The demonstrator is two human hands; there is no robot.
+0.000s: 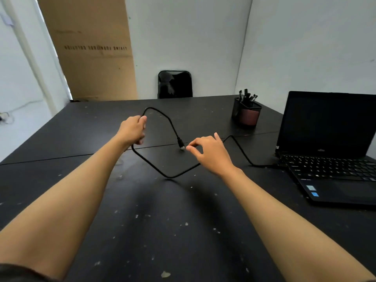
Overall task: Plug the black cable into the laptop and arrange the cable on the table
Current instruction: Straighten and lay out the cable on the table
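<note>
A black cable [154,168] runs in loops across the dark table [166,231]. One end reaches the left side of the open black laptop [329,151] at the right. The free plug [181,145] lies on the table at the middle. My left hand [133,129] is closed around the cable where it arches upward. Just right of the free plug hovers my right hand [209,151], thumb and forefinger apart, nothing between them; part of the cable passes beneath it.
A black pen holder [247,113] with several pens stands at the back, left of the laptop. A black chair back [175,84] shows behind the table's far edge. A tall cardboard box [89,47] leans on the wall at the back left.
</note>
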